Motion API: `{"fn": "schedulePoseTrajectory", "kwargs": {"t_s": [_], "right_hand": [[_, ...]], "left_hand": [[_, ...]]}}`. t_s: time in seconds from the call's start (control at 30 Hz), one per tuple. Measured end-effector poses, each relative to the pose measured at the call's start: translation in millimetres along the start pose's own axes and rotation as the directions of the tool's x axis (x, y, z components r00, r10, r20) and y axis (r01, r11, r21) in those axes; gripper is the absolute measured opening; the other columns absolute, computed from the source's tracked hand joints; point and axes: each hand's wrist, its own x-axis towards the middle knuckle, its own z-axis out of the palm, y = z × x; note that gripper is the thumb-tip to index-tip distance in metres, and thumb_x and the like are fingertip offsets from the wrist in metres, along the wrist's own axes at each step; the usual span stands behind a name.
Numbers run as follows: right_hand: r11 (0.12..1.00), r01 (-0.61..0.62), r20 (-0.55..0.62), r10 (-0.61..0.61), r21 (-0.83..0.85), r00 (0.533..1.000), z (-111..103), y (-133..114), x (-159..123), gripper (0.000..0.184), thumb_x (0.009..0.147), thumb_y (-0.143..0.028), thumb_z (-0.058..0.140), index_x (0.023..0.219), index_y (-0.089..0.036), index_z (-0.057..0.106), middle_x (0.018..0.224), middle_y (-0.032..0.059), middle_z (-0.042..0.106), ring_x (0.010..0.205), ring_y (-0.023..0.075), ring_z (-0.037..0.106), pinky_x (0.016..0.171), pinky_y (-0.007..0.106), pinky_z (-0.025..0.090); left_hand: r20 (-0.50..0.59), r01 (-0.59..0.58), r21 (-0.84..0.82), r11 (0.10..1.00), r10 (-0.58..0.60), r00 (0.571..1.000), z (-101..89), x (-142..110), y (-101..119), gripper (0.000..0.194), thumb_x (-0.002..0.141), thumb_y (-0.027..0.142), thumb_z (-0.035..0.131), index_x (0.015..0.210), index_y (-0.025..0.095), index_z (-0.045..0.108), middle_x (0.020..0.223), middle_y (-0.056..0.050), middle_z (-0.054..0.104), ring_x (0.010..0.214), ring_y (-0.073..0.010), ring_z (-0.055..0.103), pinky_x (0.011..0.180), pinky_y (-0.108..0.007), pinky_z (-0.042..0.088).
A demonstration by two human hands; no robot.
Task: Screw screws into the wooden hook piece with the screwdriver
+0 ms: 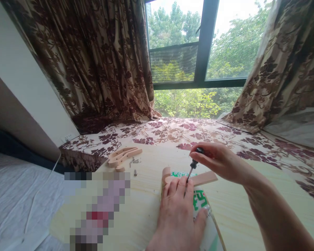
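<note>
My right hand (pixel 222 160) is closed around the black handle of a screwdriver (pixel 194 165), which is tilted with its shaft pointing down. Its lower end runs between the fingers of my left hand (pixel 175 212), and the tip is hidden. My left hand lies flat, fingers stretched forward and thumb out to the side, over a flat package with green lettering (pixel 200 200). Light wooden pieces rest on that package: a strip (pixel 205 178) reaches out to the right, and a rounded end (pixel 166 172) shows beyond my fingertips. How they join is covered by my fingers.
On the pale wooden tabletop (pixel 143 202) lie several screws (pixel 135 161) and a curved wooden part with holes (pixel 124 156). A blurred-out patch (pixel 102 209) covers something at left. Beyond are a flowered window ledge (pixel 172 130), curtains (pixel 107 62) and a window.
</note>
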Motion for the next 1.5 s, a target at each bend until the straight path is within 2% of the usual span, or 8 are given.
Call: {"fn": "schedulePoseTrajectory", "kwargs": {"t_s": [0.23,0.3,0.47,0.53,0.77,1.0,1.3,1.5], "right_hand": [[0.987,-0.076,-0.225,0.042,-0.145,0.973,10.2,12.8,8.3,0.04,0.089,-0.048,0.051,0.062,-0.02,0.044,0.053,-0.0054,0.035,0.051,0.0097,0.031,0.045,0.024,0.022],[0.984,-0.081,-0.247,0.039,-0.161,0.968,10.8,13.8,8.6,0.039,0.089,-0.046,0.051,0.062,-0.02,0.044,0.052,-0.0055,0.035,0.05,0.0095,0.031,0.045,0.024,0.022],[0.999,-0.022,-0.031,0.023,0.032,0.999,7.9,4.2,4.0,0.018,0.091,-0.034,0.051,0.085,-0.018,0.058,0.069,-0.0006,0.055,0.06,0.0115,0.045,0.053,0.024,0.035],[0.997,-0.008,0.034,0.005,0.078,0.999,8.2,0.6,3.8,0.017,0.091,-0.032,0.052,0.085,-0.018,0.059,0.071,0.0001,0.056,0.062,0.0117,0.046,0.054,0.024,0.036],[0.993,-0.097,-0.129,0.088,-0.063,0.988,14.4,5.2,11.9,0.025,0.088,-0.037,0.055,0.072,-0.018,0.052,0.058,-0.0028,0.049,0.054,0.0108,0.04,0.048,0.024,0.03],[0.994,-0.021,0.027,0.018,0.111,0.999,6.5,-1.7,4.1,0.015,0.09,-0.029,0.052,0.081,-0.018,0.058,0.071,0.0002,0.056,0.062,0.0114,0.046,0.056,0.024,0.037],[0.994,-0.077,-0.164,0.062,-0.084,0.984,15.6,15.6,12.3,0.03,0.089,-0.041,0.054,0.069,-0.02,0.046,0.057,-0.0052,0.041,0.053,0.0099,0.034,0.047,0.024,0.026],[1.0,-0.028,-0.032,0.028,-0.002,0.999,12.1,3.3,7.8,0.02,0.089,-0.034,0.053,0.077,-0.019,0.055,0.068,-0.0012,0.054,0.06,0.0113,0.045,0.054,0.024,0.035]], "left_hand": [[-0.028,-0.022,0.035,0.999,0.023,0.999,4.9,-1.2,-2.3,0.059,0.088,0.054,0.043,0.132,0.015,0.053,0.139,-0.01,0.051,0.126,-0.0322,0.047,0.105,-0.052,0.04],[-0.036,-0.014,0.029,0.999,0.015,0.999,5.6,-0.7,-2.7,0.058,0.088,0.053,0.043,0.132,0.016,0.053,0.138,-0.009,0.052,0.126,-0.0317,0.047,0.106,-0.053,0.039],[-0.009,-0.021,0.022,1.0,0.021,1.0,8.6,1.8,-4.6,0.062,0.087,0.055,0.042,0.132,0.014,0.053,0.139,-0.012,0.05,0.125,-0.0348,0.047,0.103,-0.056,0.041],[-0.033,-0.023,0.02,1.0,0.024,0.999,10.3,2.1,-6.5,0.062,0.086,0.055,0.042,0.131,0.014,0.054,0.138,-0.012,0.051,0.125,-0.0348,0.048,0.103,-0.055,0.042],[-0.065,-0.072,0.01,0.997,0.073,0.995,13.0,0.1,-13.0,0.061,0.088,0.055,0.043,0.133,0.015,0.052,0.138,-0.01,0.052,0.124,-0.0322,0.048,0.103,-0.053,0.042],[-0.092,-0.111,0.043,0.993,0.115,0.989,18.5,-2.7,-19.1,0.058,0.09,0.053,0.042,0.137,0.019,0.047,0.141,-0.008,0.049,0.127,-0.0305,0.045,0.104,-0.051,0.042],[-0.066,-0.103,0.038,0.994,0.105,0.992,18.6,-2.8,-19.2,0.058,0.091,0.053,0.042,0.138,0.019,0.045,0.142,-0.007,0.048,0.128,-0.0304,0.043,0.105,-0.052,0.04],[-0.066,-0.093,0.032,0.995,0.095,0.993,16.3,-4.7,-19.1,0.057,0.091,0.052,0.041,0.138,0.019,0.044,0.143,-0.006,0.046,0.13,-0.0295,0.041,0.107,-0.051,0.038]]}}
